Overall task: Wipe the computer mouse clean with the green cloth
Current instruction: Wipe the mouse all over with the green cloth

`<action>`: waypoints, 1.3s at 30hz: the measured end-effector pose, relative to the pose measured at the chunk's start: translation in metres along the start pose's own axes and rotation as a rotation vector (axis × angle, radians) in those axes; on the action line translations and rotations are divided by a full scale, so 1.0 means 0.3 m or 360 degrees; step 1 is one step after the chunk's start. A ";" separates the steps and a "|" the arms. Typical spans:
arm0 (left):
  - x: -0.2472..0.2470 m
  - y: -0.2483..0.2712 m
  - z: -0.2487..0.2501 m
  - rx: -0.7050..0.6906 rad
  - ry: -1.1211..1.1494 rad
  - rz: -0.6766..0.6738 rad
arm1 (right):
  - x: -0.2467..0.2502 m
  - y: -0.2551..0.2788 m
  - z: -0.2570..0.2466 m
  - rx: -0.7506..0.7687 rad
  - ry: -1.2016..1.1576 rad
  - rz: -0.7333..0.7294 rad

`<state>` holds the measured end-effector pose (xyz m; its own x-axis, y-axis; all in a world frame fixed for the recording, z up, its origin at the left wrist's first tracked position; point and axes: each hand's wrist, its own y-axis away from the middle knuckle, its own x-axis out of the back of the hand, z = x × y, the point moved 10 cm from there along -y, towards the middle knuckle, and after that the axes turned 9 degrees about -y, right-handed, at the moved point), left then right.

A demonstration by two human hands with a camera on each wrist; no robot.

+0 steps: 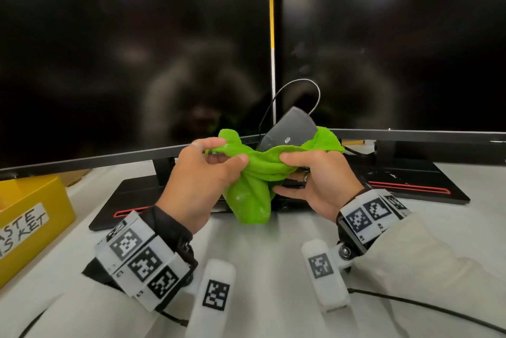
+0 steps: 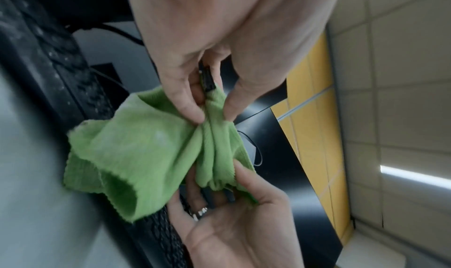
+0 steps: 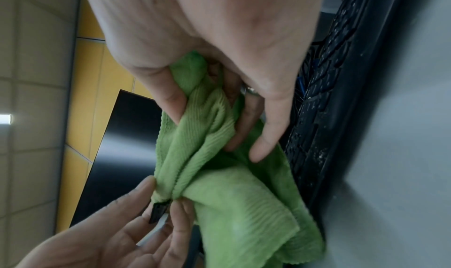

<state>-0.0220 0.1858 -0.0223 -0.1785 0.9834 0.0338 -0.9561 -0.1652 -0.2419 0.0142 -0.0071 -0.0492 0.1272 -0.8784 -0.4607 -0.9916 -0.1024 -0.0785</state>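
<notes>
Showing mouse point(image 1: 290, 129) only overhead

Office workstation. Two dark monitors point(image 1: 131, 58) point(image 1: 391, 47) side by side on black stands with red trim, on a pale grey desk point(image 1: 268, 250). Black keyboard point(image 2: 56, 63) along the desk. Yellow partition panels point(image 2: 314, 102) behind. Yellow box point(image 1: 30, 217) with handwritten label at desk's left.

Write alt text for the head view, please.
Two hands hold a green cloth bunched around a grey computer mouse, raised before two dark monitors. The left hand and right hand each grip the cloth.
</notes>
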 end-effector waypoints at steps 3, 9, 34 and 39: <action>0.033 -0.016 -0.027 0.0112 0.0280 0.0107 | -0.006 0.002 -0.005 0.0040 0.0027 -0.0017; -0.051 0.005 -0.025 0.0089 -0.0325 -0.0473 | -0.042 0.011 -0.004 0.0024 -0.0156 -0.0100; -0.070 0.030 0.098 -0.0619 -0.0659 -0.0241 | -0.143 0.069 -0.040 0.0227 0.0267 -0.0485; -0.105 0.032 0.044 -0.0391 -0.0479 -0.0406 | -0.175 0.084 -0.037 0.0246 0.0275 -0.0620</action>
<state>-0.0287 0.1523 -0.0129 -0.0391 0.9186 0.3932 -0.9013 0.1374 -0.4107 -0.0176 0.0313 -0.0171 0.4716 -0.8546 -0.2173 -0.8540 -0.3812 -0.3541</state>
